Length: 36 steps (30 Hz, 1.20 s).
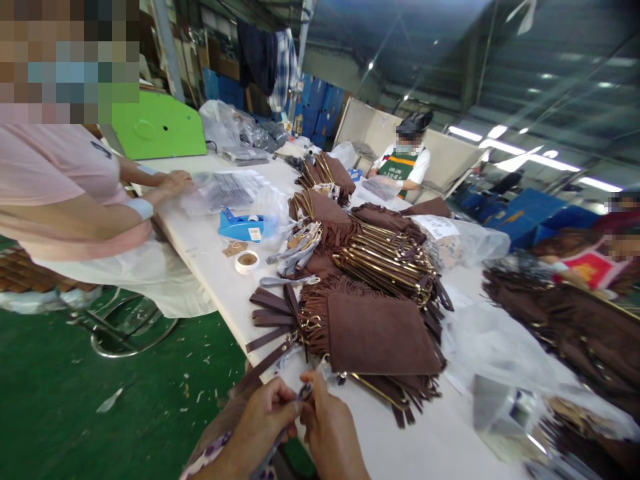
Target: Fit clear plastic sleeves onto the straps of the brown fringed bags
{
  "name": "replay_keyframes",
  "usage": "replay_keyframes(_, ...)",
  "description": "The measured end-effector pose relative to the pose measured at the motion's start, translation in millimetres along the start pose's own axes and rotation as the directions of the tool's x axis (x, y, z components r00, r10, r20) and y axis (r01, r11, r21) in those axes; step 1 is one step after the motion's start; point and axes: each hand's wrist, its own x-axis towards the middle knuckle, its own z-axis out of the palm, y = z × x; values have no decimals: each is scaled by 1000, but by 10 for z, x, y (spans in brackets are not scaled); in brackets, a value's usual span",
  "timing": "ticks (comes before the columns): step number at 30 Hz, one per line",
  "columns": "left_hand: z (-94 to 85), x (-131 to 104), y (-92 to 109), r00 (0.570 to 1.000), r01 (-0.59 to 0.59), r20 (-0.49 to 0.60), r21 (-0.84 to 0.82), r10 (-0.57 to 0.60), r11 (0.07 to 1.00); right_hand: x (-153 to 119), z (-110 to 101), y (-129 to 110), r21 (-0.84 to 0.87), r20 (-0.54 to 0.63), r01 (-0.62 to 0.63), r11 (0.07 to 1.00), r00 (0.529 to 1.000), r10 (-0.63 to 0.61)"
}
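White table point(390, 437) runs up the middle, brown fringed bags point(383, 333) heaped at 1 o'clock, probably for easy reach, while at 6 o'clock left hand point(270, 413) and right hand point(331, 423) both pinch a grey strap point(305, 392), seemingly steadying it.

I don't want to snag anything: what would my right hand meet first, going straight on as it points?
The right hand would likely meet the fringe of the brown bag first, though depth is unclear and some clear plastic nearby might come sooner.
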Motion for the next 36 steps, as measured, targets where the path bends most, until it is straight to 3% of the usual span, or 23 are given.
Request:
replay_keyframes(3,10,26,-42,999,-6,-52,44,8,999,13,50,81,32,-20,-43,999,999,44)
replay_keyframes(8,26,44,-53,995,40,-93,-16,-42,999,-24,152,153,346,-86,-59,936,992,95)
replay_keyframes(11,40,47,-79,995,50,-80,-110,-59,993,-33,234,203,527,-129,-42,849,983,128)
replay_keyframes(14,43,74,-151,995,31,-86,-159,-46,987,-15,393,290,714,-189,-20,700,957,221)
replay_keyframes(16,41,100,-199,994,35,-93,-156,-50,987,-7,523,347,792,-221,-10,611,928,301)
replay_keyframes(18,39,117,-224,994,31,-104,-129,-44,991,-13,623,374,812,-239,-23,583,898,369)
replay_keyframes(21,40,99,-208,990,-33,-139,-16,30,999,-35,654,327,800,-201,-83,594,896,397)
replay_keyframes(25,38,16,-145,957,-203,-167,197,237,959,-36,550,180,802,-131,-131,583,914,385)
replay_keyframes(28,24,-23,-116,943,-226,-185,254,277,941,-16,510,115,828,-86,-150,540,918,387)
replay_keyframes(30,12,-26,-105,954,-182,-208,177,218,967,-11,510,107,846,-56,-154,511,926,372)
replay_keyframes(32,4,-19,-87,976,-87,-200,8,87,996,-18,508,114,859,-46,-142,491,935,351)
replay_keyframes(36,6,-18,0,982,173,3,-407,-188,897,-48,454,119,877,-46,-103,469,954,296)
